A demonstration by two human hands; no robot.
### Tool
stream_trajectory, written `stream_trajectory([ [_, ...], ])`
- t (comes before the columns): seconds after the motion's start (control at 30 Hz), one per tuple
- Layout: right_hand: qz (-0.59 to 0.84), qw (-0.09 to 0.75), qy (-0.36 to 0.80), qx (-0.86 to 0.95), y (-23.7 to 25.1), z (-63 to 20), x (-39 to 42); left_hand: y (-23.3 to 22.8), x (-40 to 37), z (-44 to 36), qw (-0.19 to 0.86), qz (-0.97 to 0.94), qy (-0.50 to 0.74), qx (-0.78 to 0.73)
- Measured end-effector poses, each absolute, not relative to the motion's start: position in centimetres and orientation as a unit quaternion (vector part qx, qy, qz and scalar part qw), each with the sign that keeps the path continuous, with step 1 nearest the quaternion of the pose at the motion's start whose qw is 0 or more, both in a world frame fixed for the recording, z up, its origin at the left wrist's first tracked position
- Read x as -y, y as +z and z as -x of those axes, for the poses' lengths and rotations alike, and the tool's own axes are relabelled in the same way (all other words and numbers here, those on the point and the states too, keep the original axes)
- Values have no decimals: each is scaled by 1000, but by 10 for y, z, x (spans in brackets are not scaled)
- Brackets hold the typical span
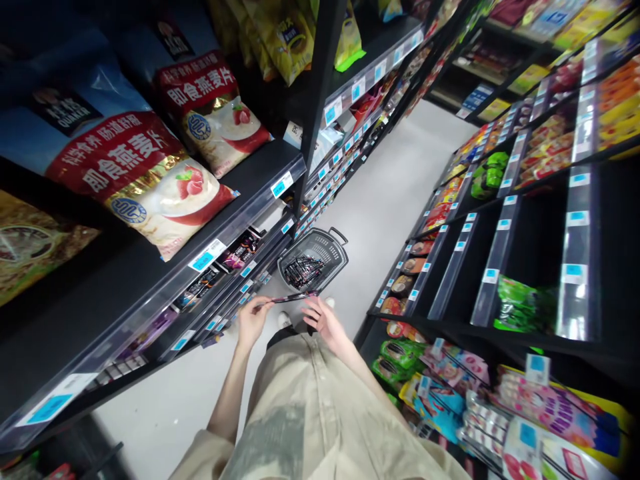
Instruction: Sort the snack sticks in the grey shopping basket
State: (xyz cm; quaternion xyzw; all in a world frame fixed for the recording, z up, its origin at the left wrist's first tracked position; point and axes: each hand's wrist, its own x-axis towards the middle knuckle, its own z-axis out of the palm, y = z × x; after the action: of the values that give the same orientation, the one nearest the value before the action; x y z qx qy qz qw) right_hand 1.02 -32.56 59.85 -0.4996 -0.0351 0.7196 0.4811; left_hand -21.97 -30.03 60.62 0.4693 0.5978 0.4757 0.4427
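A thin dark stick packet stretches level between my two hands. My left hand is closed, its thumb and fingers pinching the packet's left end. Beside the packet's right end is my right hand, with its fingers apart; whether a fingertip touches the packet I cannot tell. Just beyond my hands a grey plastic basket sits on the floor, its handle at the far side. Several similar dark slim packets lie heaped in the basket.
Left, a tall black shelf holds oatmeal bags, with boxes of small packets lower down. Right, another rack carries green bags and snack packs. The grey floor runs between them.
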Motion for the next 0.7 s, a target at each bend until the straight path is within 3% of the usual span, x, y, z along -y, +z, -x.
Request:
stream_trajectory([
  [0.1, 515, 514, 684, 55, 603, -11, 317, 618, 298, 207, 437, -631, 417, -487],
  [0.23, 537, 550, 637, 58, 602, -23, 307, 624, 294, 200, 431, -706, 397, -397],
  [0.53, 550, 556, 621, 52, 599, -21, 308, 614, 295, 210, 416, -731, 375, -389],
  [0.7, 608, 520, 597, 62, 582, -20, 310, 602, 300, 215, 421, -768, 268, -401],
])
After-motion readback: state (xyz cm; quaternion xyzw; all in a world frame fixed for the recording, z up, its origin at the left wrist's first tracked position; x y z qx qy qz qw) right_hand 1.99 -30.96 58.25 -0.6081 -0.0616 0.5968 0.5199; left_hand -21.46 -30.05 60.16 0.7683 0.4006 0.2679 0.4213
